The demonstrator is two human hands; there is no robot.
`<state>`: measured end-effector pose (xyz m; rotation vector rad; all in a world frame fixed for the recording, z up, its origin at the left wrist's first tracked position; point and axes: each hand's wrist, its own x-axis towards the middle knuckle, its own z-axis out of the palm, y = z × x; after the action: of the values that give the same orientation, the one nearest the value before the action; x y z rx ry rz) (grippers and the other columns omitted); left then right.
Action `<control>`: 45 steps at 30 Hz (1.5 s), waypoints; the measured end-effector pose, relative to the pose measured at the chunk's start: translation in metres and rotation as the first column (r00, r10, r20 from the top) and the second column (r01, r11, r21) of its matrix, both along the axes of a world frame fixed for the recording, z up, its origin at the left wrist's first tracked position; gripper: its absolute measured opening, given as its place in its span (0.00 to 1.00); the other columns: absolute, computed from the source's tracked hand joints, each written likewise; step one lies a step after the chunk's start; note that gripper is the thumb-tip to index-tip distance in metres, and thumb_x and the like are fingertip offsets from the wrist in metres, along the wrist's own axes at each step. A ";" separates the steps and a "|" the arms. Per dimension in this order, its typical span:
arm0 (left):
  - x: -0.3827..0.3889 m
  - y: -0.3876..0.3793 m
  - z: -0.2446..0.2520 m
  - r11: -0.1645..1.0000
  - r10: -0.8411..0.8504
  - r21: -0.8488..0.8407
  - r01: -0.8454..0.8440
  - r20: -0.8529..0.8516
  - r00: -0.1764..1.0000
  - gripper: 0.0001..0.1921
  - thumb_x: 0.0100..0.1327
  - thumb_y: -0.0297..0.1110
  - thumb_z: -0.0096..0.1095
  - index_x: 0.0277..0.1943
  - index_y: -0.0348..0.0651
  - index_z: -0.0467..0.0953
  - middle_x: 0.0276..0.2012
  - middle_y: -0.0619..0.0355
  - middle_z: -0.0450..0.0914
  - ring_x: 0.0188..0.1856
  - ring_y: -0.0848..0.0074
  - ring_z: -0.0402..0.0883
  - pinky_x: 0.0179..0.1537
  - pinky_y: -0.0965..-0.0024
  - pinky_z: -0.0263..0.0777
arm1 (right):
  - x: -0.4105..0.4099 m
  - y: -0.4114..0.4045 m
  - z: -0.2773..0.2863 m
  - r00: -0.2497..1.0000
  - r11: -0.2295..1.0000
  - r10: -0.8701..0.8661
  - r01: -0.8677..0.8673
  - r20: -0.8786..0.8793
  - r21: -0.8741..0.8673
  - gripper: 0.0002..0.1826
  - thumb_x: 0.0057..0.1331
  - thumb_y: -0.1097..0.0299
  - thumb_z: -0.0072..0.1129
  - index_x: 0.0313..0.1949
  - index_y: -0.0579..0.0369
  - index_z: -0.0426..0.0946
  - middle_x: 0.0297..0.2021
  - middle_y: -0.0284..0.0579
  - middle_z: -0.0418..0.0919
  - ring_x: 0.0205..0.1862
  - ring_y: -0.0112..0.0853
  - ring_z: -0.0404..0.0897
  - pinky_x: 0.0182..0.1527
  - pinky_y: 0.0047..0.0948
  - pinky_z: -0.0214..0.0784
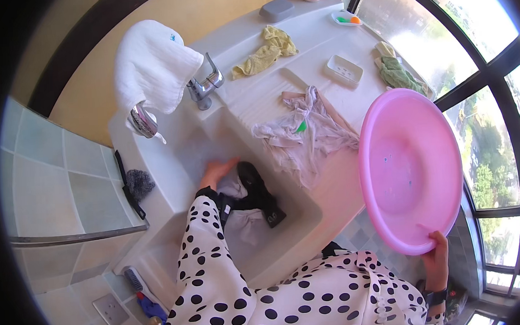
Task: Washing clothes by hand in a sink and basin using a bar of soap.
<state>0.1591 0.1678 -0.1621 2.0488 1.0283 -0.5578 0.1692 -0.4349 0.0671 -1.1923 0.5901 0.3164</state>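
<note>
My right hand (pixel 435 249) grips the rim of a pink plastic basin (pixel 412 163), tilted up on its side at the right of the sink. The basin's inside faces me and holds nothing. My left hand (pixel 218 170) is down in the white laundry sink (pixel 173 198), fingers stretched out beside black wet clothing (pixel 254 185). Nothing shows in its grasp, though the fingers are blurred. Pale cloth (pixel 245 225) lies under and around the black piece in the sink. On the washboard slope, a crumpled light pink garment (pixel 306 129) lies near the basin's rim.
A chrome faucet (pixel 203 88) stands behind the sink, with a white towel (pixel 153 66) draped over its spout side. Yellow cloth (pixel 265 54), a soap dish (pixel 343 71) and green cloth (pixel 398 73) lie on the counter. A scrub brush (pixel 136 279) is low left; windows (pixel 493 146) flank the right.
</note>
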 end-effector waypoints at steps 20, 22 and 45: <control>-0.089 -0.147 0.006 0.798 -0.538 0.188 0.573 -0.205 0.817 0.53 0.38 0.48 0.74 0.65 0.32 0.54 0.65 0.41 0.55 0.66 0.41 0.51 0.63 0.44 0.50 | 0.023 0.007 -0.010 0.994 0.992 0.103 -0.102 -0.017 0.079 0.24 0.55 0.75 0.48 0.53 0.67 0.65 0.48 0.54 0.73 0.50 0.39 0.74 0.54 0.38 0.69; -0.094 -0.143 0.007 0.852 -0.473 0.175 0.493 -0.144 0.869 0.46 0.38 0.41 0.74 0.62 0.32 0.61 0.63 0.43 0.61 0.64 0.44 0.57 0.62 0.47 0.54 | 0.026 -0.002 -0.017 0.995 0.992 0.092 -0.088 -0.035 0.090 0.24 0.55 0.75 0.48 0.53 0.66 0.65 0.48 0.54 0.73 0.50 0.39 0.74 0.54 0.38 0.69; -0.064 -0.116 0.249 0.896 0.272 -0.443 0.027 0.596 0.756 0.28 0.43 0.15 0.58 0.52 0.32 0.72 0.43 0.56 0.80 0.43 0.75 0.79 0.49 0.71 0.72 | 0.040 -0.014 0.009 0.970 0.969 0.242 -0.241 0.003 0.054 0.17 0.61 0.69 0.50 0.48 0.66 0.71 0.41 0.47 0.77 0.40 0.35 0.80 0.43 0.36 0.76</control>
<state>0.0949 0.0517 0.0870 1.5664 0.5465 0.0316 0.2091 -0.4492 0.0763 -1.2130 0.4364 0.5381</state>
